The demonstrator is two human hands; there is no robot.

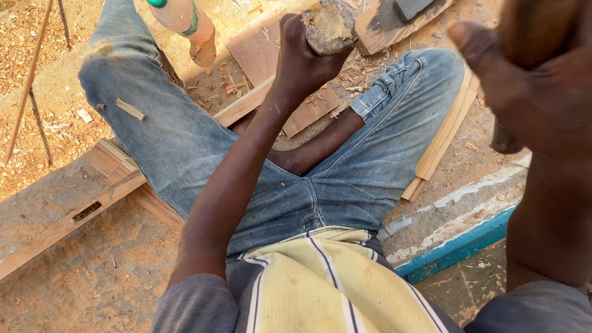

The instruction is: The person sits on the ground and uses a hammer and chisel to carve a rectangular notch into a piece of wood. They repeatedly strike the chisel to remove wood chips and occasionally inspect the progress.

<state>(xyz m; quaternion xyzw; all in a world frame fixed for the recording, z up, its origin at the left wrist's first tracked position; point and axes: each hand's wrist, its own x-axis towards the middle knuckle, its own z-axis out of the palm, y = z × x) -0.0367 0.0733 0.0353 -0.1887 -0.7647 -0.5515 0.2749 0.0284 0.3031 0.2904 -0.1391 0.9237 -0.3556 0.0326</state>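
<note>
Head view looks straight down on someone sitting astride a plank (pixel 68 225), jeans dusted with chips. The left hand (pixel 302 58) is wrapped tight around a chisel handle (pixel 330 26), whose mushroomed, frayed top pokes out above the fist; the blade end is hidden under the hand, so I can't see where it bites. It stands over the board (pixel 277 92) between the knees.

The right hand (pixel 524 80) is up close to the camera, blurred, closed around something dark, looks like a mallet (pixel 505 140), though only a bit of it shows below the hand.

To my eye, the trick here is keeping the handle upright and steady, fist low enough that the struck end is clear of the knuckles, and landing the blow square on that battered top rather than glancing off it.

Pose: left arm runs long and nearly straight from the shoulder down between the thighs, wrist slightly cocked. Right arm is raised high, forearm vertical at the frame's right edge. Hands are well apart. A bottle (pixel 185 21) lies by the far knee, shavings (pixel 37 55) everywhere.
</note>
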